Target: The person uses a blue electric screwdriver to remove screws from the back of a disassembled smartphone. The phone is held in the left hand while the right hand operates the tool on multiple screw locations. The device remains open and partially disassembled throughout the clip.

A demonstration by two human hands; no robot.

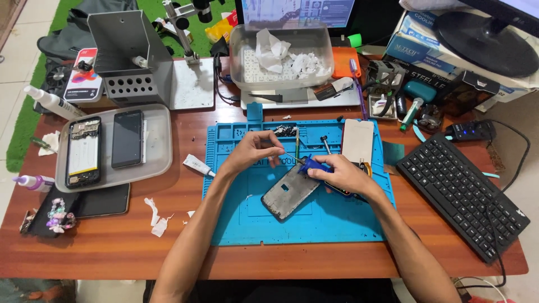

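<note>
— What lies nearest on the tabletop [112,247]?

— Bare reddish wood along the near edge, with scraps of white paper [157,220] left of the middle. Toward the near left corner lie a dark phone case [104,200] and a small beaded trinket [56,216].

— And the hands?

— Both work over the blue mat [247,224] in the middle of the tabletop. A phone frame [289,197] lies tilted on it, grey back up. The right hand [345,177] has its grip clamped on a blue-handled tool [314,164] at the frame's upper end. The left hand [252,150] has its fingertips pinched on the tool's thin metal tip [289,157].

— What surrounds the mat?

— A white tube [196,165] just off its left edge. Further left, a grey tray [160,151] holding an opened phone [84,152] and a dark phone [127,138]. A black keyboard [463,196] runs slantwise by the right edge. On the mat's far part rests a pale rounded plate [358,140].

— And the far side?

— A clear tub [281,56] with crumpled tissue, a grey metal stand [126,50], a white bottle [50,102] at the left edge. At the far right corner, a clutter of small tools and boxes under a monitor foot [485,42]. A lit screen [303,11] stands at the far edge.

— The room?

— Green carpet [22,112] and pale floor tiles [22,33] beyond the left edge.
</note>
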